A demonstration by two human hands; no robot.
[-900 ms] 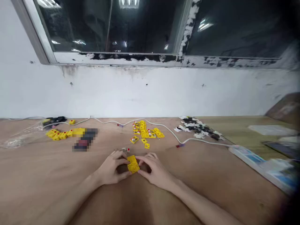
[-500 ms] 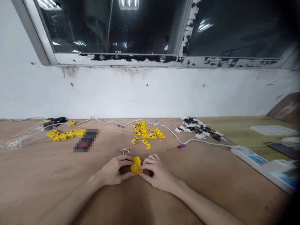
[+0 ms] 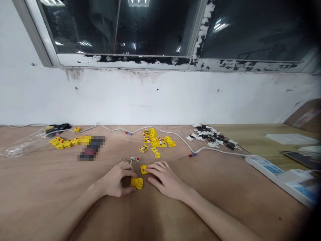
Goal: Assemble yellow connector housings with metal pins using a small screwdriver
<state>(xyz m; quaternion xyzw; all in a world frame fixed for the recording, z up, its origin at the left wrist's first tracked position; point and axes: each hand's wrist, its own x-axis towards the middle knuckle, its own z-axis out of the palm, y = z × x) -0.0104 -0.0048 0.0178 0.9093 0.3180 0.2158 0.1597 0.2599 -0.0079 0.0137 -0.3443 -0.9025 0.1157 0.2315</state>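
Note:
Two flat yellow plastic pieces lie apart on the wooden tabletop (image 3: 200, 177) in front of me. My left hand (image 3: 117, 179) curls over the lower yellow piece (image 3: 136, 183), its fingertips at that piece's left side. My right hand (image 3: 167, 179) lies to the right, its fingertips against the edge of the upper yellow piece (image 3: 143, 169). A small metal part with a red tip (image 3: 132, 160) sits just above my left fingers, touching neither hand.
A heap of yellow pieces (image 3: 154, 140) lies ahead, with black-and-white pieces (image 3: 212, 138) to its right. At left are a row of yellow pieces (image 3: 64, 143), a pixelated patch (image 3: 91, 148) and a plastic bag (image 3: 21, 150). A white cable (image 3: 175, 135) runs to a power strip (image 3: 263, 167).
The yellow assembly held between my hands has come apart into two pieces. The lower piece moved down and left with my left hand, and my hands have drawn slightly apart.

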